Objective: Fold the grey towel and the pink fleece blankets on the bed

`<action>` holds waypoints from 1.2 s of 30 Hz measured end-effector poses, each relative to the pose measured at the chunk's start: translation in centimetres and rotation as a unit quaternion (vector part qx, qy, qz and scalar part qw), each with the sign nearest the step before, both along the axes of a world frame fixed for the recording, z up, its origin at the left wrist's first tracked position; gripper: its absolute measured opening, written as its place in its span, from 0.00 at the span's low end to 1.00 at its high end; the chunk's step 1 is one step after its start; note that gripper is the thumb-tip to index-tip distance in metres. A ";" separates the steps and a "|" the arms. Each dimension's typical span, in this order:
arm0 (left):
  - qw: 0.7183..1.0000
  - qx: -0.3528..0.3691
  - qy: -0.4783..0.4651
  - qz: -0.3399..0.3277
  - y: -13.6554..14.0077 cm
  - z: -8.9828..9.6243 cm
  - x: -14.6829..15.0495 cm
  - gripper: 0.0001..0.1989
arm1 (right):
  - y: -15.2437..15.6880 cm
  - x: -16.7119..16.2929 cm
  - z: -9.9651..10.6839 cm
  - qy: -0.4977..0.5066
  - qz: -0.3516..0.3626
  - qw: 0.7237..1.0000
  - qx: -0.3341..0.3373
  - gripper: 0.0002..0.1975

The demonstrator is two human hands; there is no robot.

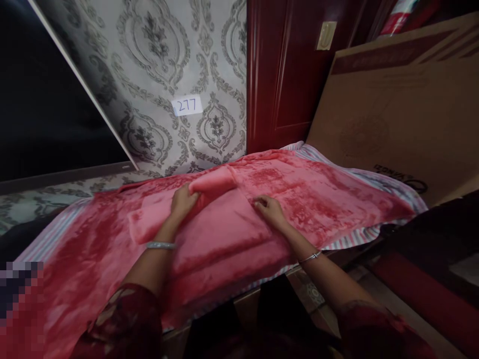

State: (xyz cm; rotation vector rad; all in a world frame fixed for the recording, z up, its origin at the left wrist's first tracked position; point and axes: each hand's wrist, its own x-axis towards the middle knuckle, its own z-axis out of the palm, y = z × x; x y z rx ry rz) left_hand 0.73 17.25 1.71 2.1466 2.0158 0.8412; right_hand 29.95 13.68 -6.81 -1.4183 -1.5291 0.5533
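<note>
A pink plush cloth (224, 219), perhaps a garment, lies partly folded on a larger red and pink plush blanket (310, 194). My left hand (184, 200) is closed around a thick folded-over edge at the far side of the pink cloth, thumb on top. My right hand (270, 210) hovers at the cloth's right edge with its fingers loosely curled and slightly apart; nothing shows between them. Whether its fingertips touch the fabric is hard to see. Below the blanket, a striped sheet (355, 238) shows along the borders.
A large dark screen (56, 94) stands at the left. Behind the bedding is patterned wallpaper with a paper label (187, 105) reading 277. To the right are a dark red door frame (280, 75) and a big cardboard box (400, 109).
</note>
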 end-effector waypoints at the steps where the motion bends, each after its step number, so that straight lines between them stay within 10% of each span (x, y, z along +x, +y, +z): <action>1: 0.998 0.003 -0.055 0.005 0.4 0.0 -0.5 0.16 | 0.0 0.0 -0.2 -0.009 0.008 1.000 -0.007 0.12; 7: 0.971 -0.016 -0.236 -0.009 0.7 -1.0 -1.8 0.12 | 1.2 -1.7 0.0 -0.080 0.020 0.995 -0.057 0.09; 20: 0.997 0.021 -0.077 0.017 -0.2 -3.0 -1.3 0.16 | 2.4 -2.4 0.5 -0.180 -0.048 0.978 -0.097 0.08; 27: 0.994 0.023 -0.103 0.013 -0.1 -3.3 -1.3 0.15 | 0.9 -5.1 3.1 -0.289 0.076 0.954 -0.003 0.25; 36: 0.957 -0.025 -0.289 -0.003 2.1 -1.7 -2.8 0.12 | 0.2 -6.6 1.0 -0.372 0.140 0.915 -0.065 0.30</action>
